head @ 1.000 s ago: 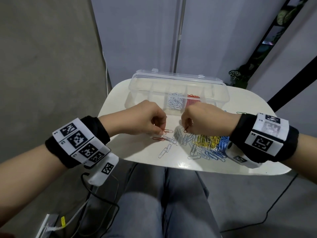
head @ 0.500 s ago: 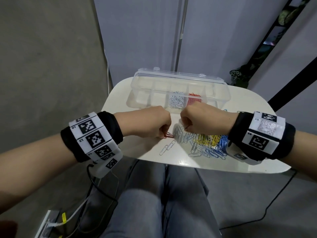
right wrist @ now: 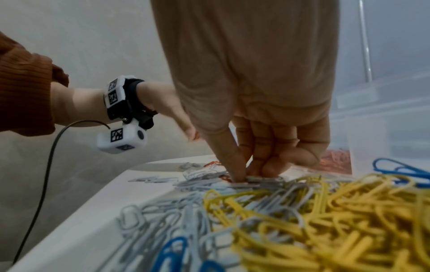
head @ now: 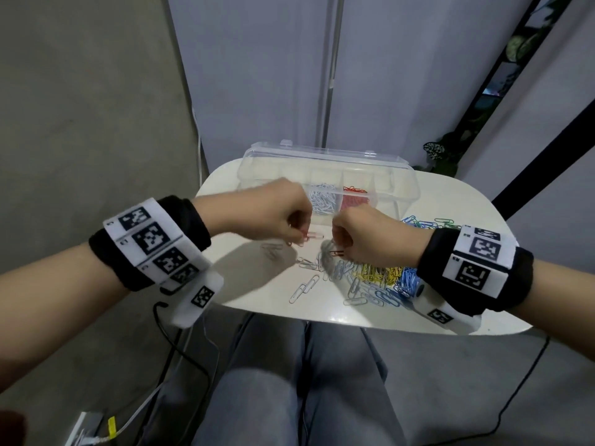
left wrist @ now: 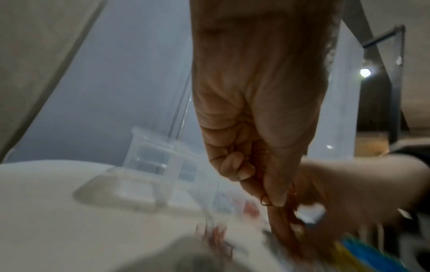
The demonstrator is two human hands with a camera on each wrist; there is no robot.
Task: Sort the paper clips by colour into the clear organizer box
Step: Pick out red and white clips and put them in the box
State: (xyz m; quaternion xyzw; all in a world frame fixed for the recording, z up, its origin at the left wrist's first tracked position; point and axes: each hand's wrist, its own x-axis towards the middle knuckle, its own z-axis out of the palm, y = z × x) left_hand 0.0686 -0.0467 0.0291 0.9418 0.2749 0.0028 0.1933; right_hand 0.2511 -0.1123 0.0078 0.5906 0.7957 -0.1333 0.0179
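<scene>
The clear organizer box (head: pixel 325 154) stands at the table's back, with white clips (head: pixel 322 202) in one compartment and red clips (head: pixel 354 197) in the one to its right. My left hand (head: pixel 301 238) hovers just in front of the box, fingers curled, pinching red paper clips (head: pixel 311 236); the left wrist view shows them blurred in the curled fingers (left wrist: pixel 267 199). My right hand (head: pixel 339 249) is down in the loose pile, thumb and fingers (right wrist: pixel 239 173) pinching a red clip (right wrist: pixel 224 177) among grey ones.
Loose clips lie on the white table (head: pixel 257 294): grey-white (head: pixel 328 268), yellow (head: pixel 380 273), blue (head: pixel 407 278) and green (head: pixel 446 222) under and beside my right wrist. A few white clips (head: pixel 304 286) lie apart near the front edge. My knees are below.
My left hand gathered red clips off the table and has lifted them a little toward the box. The right hand has stayed at the pile's left edge.
</scene>
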